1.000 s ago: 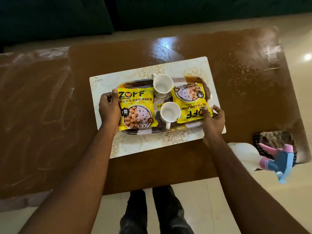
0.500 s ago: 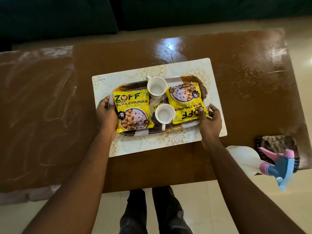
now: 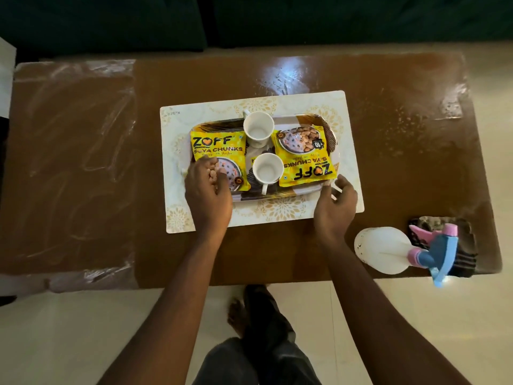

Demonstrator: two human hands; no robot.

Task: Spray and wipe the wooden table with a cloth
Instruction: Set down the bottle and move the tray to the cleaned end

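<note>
The brown wooden table [image 3: 402,162] shows wet droplets and streaks at its right and far side. A white spray bottle [image 3: 383,250] with a blue and pink trigger lies at the front right corner, its head over a dark striped cloth [image 3: 466,245]. My left hand [image 3: 206,195] hovers over the left front edge of a patterned tray [image 3: 277,194], fingers loosely curled and holding nothing. By the tray's right front corner is my right hand [image 3: 336,207], fingers spread and empty.
The tray rests on a cream placemat [image 3: 277,215] and carries two white cups [image 3: 258,128] and two yellow snack packets [image 3: 216,148]. Clear plastic [image 3: 69,162] covers the table's left part. A dark sofa [image 3: 333,20] stands behind; my legs [image 3: 266,343] are below.
Both hands held the tray's ends earlier and set it on the placemat. Now they have let go and drawn back toward me.
</note>
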